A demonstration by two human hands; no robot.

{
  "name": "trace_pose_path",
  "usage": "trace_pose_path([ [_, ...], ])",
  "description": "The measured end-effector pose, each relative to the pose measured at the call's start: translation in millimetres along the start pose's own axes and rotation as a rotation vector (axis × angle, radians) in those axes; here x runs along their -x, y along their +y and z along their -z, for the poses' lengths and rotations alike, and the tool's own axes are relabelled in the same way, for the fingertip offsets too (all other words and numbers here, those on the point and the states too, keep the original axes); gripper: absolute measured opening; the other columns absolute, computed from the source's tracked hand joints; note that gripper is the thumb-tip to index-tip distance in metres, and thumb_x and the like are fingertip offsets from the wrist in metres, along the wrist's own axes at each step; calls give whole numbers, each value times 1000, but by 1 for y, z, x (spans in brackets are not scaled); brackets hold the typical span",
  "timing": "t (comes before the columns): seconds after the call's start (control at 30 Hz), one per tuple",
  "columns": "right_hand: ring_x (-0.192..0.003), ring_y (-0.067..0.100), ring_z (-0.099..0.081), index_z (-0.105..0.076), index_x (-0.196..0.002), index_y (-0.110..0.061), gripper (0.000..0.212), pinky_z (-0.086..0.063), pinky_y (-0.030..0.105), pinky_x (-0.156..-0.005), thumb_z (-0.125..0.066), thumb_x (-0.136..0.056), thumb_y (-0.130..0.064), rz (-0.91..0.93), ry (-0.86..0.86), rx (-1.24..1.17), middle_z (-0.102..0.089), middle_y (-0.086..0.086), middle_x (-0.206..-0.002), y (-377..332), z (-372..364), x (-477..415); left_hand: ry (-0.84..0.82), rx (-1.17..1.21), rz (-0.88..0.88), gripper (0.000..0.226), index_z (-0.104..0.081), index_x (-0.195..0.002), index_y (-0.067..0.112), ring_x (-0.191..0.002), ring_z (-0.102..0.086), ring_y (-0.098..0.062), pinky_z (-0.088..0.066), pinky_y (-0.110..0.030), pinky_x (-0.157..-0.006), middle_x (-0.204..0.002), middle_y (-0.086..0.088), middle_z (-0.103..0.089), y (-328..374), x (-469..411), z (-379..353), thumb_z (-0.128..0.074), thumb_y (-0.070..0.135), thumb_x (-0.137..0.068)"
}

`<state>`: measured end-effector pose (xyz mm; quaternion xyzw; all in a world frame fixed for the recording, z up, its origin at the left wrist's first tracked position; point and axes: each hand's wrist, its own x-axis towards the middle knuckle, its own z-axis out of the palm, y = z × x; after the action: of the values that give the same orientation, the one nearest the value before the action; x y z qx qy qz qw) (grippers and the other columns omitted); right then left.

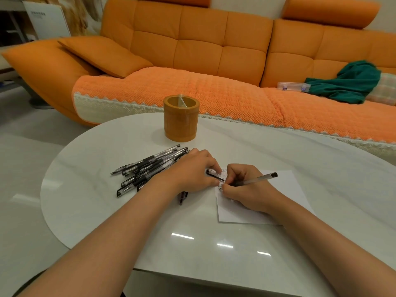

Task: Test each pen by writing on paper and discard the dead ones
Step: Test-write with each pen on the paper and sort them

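Desk (102, 213): white, with a rounded left end and a straight near edge.

Pens (147, 168): a loose pile left of centre, well in from the rounded edge. Bare desk lies to the left of the pile and in front of it. One stray pen (182, 198) shows just under the left wrist.

Cup (181, 120): orange, upright, near the far edge, beyond the pile and apart from it.

Left hand (192, 172): rests at the right end of the pile, its fingers curled and pinching a black cap (214, 175) at the paper's left edge.

Right hand (244, 189): lies on the paper, its fingers closed round a capless pen (257, 180). The tip is down at the paper's upper left corner, among scribbles.

Paper (287, 189): flat, right of centre. Open desk lies to its right and between it and the near edge.

Sofa (192, 50): orange, close behind the far edge.
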<state>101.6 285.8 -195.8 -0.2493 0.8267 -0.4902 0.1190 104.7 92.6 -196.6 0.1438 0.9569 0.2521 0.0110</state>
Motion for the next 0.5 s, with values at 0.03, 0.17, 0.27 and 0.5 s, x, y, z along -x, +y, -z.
trace_pose_path([
  [0.03,-45,9,-50,-54,-69,3,18,-40,17,-47,-65,-82,5,-5,-10,-10,-58,3,-54,0,0,0,0,-1,0,33,-66,-120,36,-118,-36,-10,-37,-33,-102,-121,10,-52,0,0,0,-70,43,-89],
  [0.17,-46,10,-51,-55,-67,-3,21,-41,17,-48,-66,-83,6,-11,-23,-24,-58,2,-54,0,0,0,2,10,1,32,-66,-119,36,-117,-36,-9,-37,-33,-102,-121,11,-52,-1,-1,-1,-71,43,-88],
  [0.27,-48,11,-51,-55,-68,-1,18,-41,21,-50,-66,-81,4,-15,-19,-17,-57,2,-55,1,0,-1,-5,5,1,32,-66,-119,37,-118,-36,-10,-37,-34,-103,-121,11,-51,-2,-2,-1,-70,44,-88],
  [0.5,-46,12,-44,-52,-67,-2,20,-36,22,-46,-63,-80,7,-18,29,-36,-51,1,-53,1,1,0,-1,-8,6,33,-66,-120,38,-119,-36,-11,-37,-35,-104,-122,13,-51,-2,-1,-1,-70,45,-88],
])
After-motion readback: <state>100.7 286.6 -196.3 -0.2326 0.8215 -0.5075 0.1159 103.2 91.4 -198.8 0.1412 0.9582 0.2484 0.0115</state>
